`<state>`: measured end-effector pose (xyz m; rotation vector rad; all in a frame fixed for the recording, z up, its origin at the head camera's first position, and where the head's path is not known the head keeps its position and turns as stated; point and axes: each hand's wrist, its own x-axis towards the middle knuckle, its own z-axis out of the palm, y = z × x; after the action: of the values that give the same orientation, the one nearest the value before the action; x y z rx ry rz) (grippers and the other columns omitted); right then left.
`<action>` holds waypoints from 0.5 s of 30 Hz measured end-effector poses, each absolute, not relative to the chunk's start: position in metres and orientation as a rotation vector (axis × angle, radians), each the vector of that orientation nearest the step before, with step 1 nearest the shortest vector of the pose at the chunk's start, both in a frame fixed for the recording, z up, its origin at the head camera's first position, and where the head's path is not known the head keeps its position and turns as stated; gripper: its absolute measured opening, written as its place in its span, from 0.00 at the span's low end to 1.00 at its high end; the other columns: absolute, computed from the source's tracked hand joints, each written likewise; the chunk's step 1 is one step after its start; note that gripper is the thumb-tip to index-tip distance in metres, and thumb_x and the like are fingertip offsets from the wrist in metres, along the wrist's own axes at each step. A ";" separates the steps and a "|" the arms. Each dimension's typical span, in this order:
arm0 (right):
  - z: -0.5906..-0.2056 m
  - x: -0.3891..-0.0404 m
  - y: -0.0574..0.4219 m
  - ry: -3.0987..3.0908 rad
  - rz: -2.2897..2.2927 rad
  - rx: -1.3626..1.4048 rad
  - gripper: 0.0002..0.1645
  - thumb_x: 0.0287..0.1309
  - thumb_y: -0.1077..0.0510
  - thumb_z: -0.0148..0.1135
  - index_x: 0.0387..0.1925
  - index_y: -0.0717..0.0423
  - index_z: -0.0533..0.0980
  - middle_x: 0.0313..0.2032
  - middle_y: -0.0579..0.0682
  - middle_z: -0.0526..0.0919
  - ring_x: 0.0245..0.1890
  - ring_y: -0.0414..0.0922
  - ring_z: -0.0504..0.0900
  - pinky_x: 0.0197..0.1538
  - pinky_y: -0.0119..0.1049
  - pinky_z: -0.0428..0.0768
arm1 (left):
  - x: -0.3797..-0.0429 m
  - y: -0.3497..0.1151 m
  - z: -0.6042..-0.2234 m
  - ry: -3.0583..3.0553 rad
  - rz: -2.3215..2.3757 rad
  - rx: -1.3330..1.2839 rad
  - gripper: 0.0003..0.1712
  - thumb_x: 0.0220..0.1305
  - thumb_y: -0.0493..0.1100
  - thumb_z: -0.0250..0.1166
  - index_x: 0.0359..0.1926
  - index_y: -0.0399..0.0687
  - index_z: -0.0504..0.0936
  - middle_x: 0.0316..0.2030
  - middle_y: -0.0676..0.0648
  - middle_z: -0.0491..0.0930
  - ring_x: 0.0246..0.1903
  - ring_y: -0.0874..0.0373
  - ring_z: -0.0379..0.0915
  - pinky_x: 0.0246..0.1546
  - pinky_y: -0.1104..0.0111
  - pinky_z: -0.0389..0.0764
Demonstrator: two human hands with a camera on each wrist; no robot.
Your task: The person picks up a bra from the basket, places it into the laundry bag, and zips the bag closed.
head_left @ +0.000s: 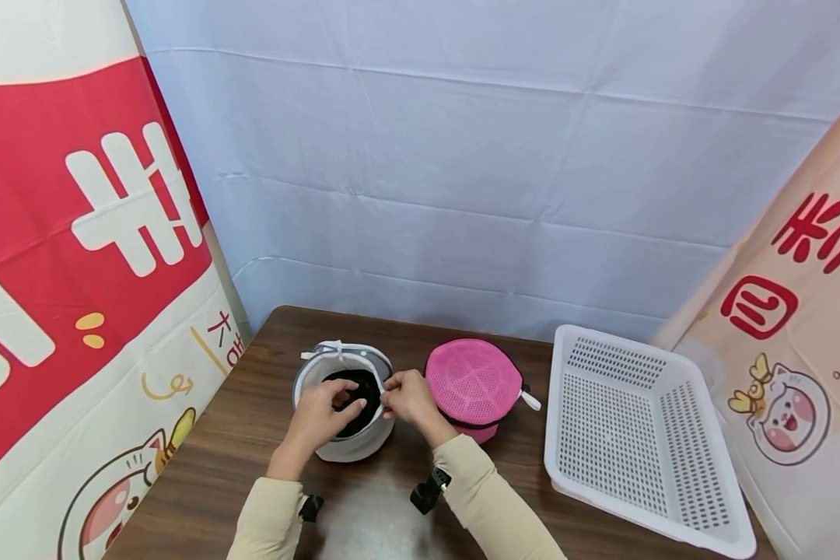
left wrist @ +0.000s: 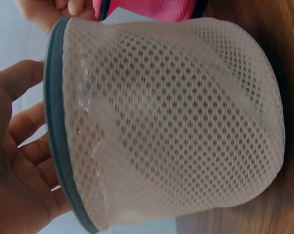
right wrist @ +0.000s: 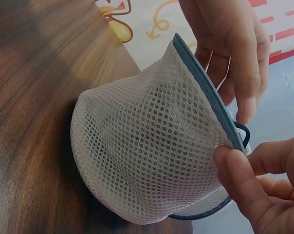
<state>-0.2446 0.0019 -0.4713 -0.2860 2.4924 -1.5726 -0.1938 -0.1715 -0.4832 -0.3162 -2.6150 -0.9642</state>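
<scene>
A white mesh laundry bag [head_left: 353, 449] with a blue-grey zipper [right wrist: 205, 83] stands on the table, its top unzipped. Something black [head_left: 371, 391] lies inside; its kind cannot be made out. My right hand [head_left: 409, 397] pinches the bag's rim on the right side, thumb against fingers, close to a small dark loop [right wrist: 245, 134]. Over the bag's mouth hovers my left hand [head_left: 322, 408], thumb and fingers spread apart, with nothing between them. From the left wrist view, its fingers are partly hidden behind the rim.
Right of the white bag stands a pink mesh laundry bag [head_left: 472, 377] with black trim and a white tab. A white plastic basket [head_left: 556, 420] sits farther right on the wooden table [head_left: 252, 412]. Printed cloths hang at both sides, a plain one behind.
</scene>
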 end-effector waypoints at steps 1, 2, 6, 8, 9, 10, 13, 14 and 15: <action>-0.471 -0.244 0.002 2.488 -1.575 -0.284 0.09 0.45 0.72 0.61 0.33 0.68 0.79 0.19 0.51 0.80 0.13 0.42 0.79 0.19 0.32 0.77 | -0.194 -0.170 -0.483 -2.621 -0.981 -0.324 0.16 0.53 0.45 0.70 0.42 0.43 0.82 0.31 0.47 0.80 0.30 0.57 0.76 0.31 0.63 0.76; -0.471 -0.244 0.002 2.486 -1.577 -0.282 0.09 0.45 0.72 0.61 0.33 0.68 0.79 0.19 0.51 0.80 0.13 0.42 0.79 0.19 0.32 0.77 | -0.195 -0.168 -0.484 -2.627 -0.998 -0.326 0.15 0.53 0.45 0.70 0.42 0.44 0.82 0.30 0.49 0.80 0.29 0.59 0.76 0.31 0.64 0.76; -0.471 -0.244 0.001 2.477 -1.585 -0.285 0.09 0.45 0.72 0.61 0.33 0.69 0.79 0.19 0.52 0.79 0.14 0.43 0.80 0.20 0.34 0.78 | -0.198 -0.164 -0.485 -2.640 -1.064 -0.330 0.11 0.54 0.41 0.69 0.39 0.44 0.83 0.25 0.55 0.79 0.25 0.64 0.74 0.27 0.69 0.76; -0.471 -0.244 0.001 2.472 -1.590 -0.285 0.09 0.44 0.73 0.61 0.33 0.69 0.79 0.19 0.52 0.79 0.14 0.44 0.80 0.21 0.36 0.79 | -0.200 -0.163 -0.486 -2.645 -1.109 -0.337 0.10 0.54 0.40 0.69 0.39 0.44 0.83 0.24 0.57 0.78 0.23 0.66 0.74 0.27 0.70 0.76; -0.471 -0.244 0.001 2.467 -1.594 -0.284 0.09 0.44 0.73 0.61 0.33 0.69 0.79 0.19 0.52 0.79 0.14 0.44 0.80 0.22 0.38 0.79 | -0.201 -0.162 -0.486 -2.648 -1.126 -0.341 0.10 0.53 0.40 0.69 0.38 0.44 0.83 0.23 0.57 0.77 0.23 0.66 0.74 0.26 0.71 0.76; -0.471 -0.243 0.001 2.465 -1.597 -0.283 0.09 0.44 0.73 0.61 0.33 0.69 0.79 0.19 0.52 0.79 0.14 0.45 0.80 0.22 0.38 0.79 | -0.202 -0.161 -0.486 -2.651 -1.140 -0.346 0.10 0.53 0.39 0.70 0.38 0.44 0.83 0.23 0.57 0.77 0.23 0.66 0.74 0.27 0.71 0.76; -0.471 -0.243 0.001 2.458 -1.604 -0.276 0.09 0.44 0.73 0.61 0.33 0.69 0.79 0.19 0.52 0.79 0.14 0.44 0.80 0.23 0.38 0.80 | -0.205 -0.160 -0.487 -2.665 -1.136 -0.353 0.10 0.51 0.37 0.70 0.37 0.45 0.83 0.23 0.57 0.78 0.23 0.66 0.74 0.27 0.70 0.76; -0.471 -0.243 0.000 2.459 -1.604 -0.275 0.09 0.45 0.73 0.61 0.33 0.69 0.79 0.20 0.52 0.79 0.14 0.44 0.80 0.22 0.38 0.79 | -0.206 -0.160 -0.488 -2.669 -1.121 -0.355 0.09 0.50 0.36 0.71 0.35 0.45 0.83 0.23 0.57 0.78 0.23 0.66 0.74 0.27 0.70 0.75; -0.472 -0.243 0.000 2.459 -1.604 -0.275 0.09 0.45 0.73 0.61 0.33 0.69 0.79 0.20 0.52 0.79 0.14 0.44 0.80 0.22 0.37 0.79 | -0.207 -0.160 -0.488 -2.676 -1.098 -0.359 0.09 0.48 0.35 0.71 0.34 0.45 0.84 0.22 0.57 0.78 0.23 0.65 0.74 0.26 0.70 0.75</action>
<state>-0.2433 0.0003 -0.4715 -0.2745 2.4594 -1.6035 -0.2070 -0.1598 -0.4882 -0.3591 -2.6762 -1.0985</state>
